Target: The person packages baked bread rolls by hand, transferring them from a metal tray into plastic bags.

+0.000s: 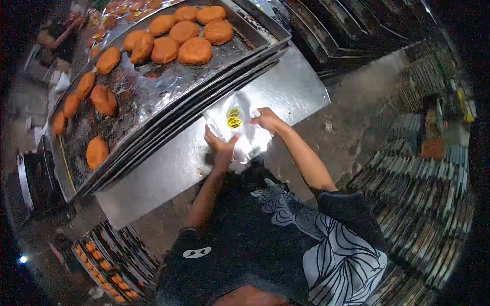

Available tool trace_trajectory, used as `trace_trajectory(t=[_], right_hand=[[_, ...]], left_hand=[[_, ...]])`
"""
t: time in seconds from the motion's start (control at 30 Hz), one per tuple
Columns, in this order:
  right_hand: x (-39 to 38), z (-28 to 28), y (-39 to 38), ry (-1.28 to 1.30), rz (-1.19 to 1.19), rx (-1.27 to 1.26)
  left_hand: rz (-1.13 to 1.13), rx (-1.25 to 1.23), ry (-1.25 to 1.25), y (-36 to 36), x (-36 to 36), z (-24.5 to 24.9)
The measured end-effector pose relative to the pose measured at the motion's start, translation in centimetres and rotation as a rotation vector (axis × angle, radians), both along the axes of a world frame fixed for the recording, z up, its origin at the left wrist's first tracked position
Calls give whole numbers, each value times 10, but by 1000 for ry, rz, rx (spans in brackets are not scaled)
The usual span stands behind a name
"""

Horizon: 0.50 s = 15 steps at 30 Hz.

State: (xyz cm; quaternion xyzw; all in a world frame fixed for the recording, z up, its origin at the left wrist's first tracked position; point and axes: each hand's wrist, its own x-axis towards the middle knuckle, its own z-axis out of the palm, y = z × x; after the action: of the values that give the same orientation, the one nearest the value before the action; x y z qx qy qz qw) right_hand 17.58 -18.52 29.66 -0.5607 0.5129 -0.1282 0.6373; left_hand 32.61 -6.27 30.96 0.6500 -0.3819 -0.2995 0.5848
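A clear plastic bag with yellow printing on it is between my two hands, above the metal table. My left hand grips its near left side, thumb on top. At its right edge, my right hand pinches the plastic between thumb and fingers. The bag looks flat, and glare hides part of it. Just beyond my hands, a dark baking tray tops a stack of trays. Several round brown buns lie on it, mostly along its far and left sides.
Stacked dark trays stand at the upper right. More racked trays fill the right side. At lower left, a rack holds trays with small brown buns. Another person is at the far upper left, beside more bagged buns.
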Motion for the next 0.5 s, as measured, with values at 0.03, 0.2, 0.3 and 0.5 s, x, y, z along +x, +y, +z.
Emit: trace_trajectory(t=[0.03, 0.2, 0.3, 0.5], right_hand=[[0, 1, -9, 32, 59, -29], [-14, -20, -13, 112, -54, -215], [-44, -24, 8, 196, -320, -947], [-65, 39, 72, -144, 390, -509]], left_hand=[[-99, -48, -392, -1, 1, 4], [-673, 144, -842, -7, -13, -60], [-790, 202, -814, -20, -9, -49], [-418, 344, -133, -31, -20, 28]])
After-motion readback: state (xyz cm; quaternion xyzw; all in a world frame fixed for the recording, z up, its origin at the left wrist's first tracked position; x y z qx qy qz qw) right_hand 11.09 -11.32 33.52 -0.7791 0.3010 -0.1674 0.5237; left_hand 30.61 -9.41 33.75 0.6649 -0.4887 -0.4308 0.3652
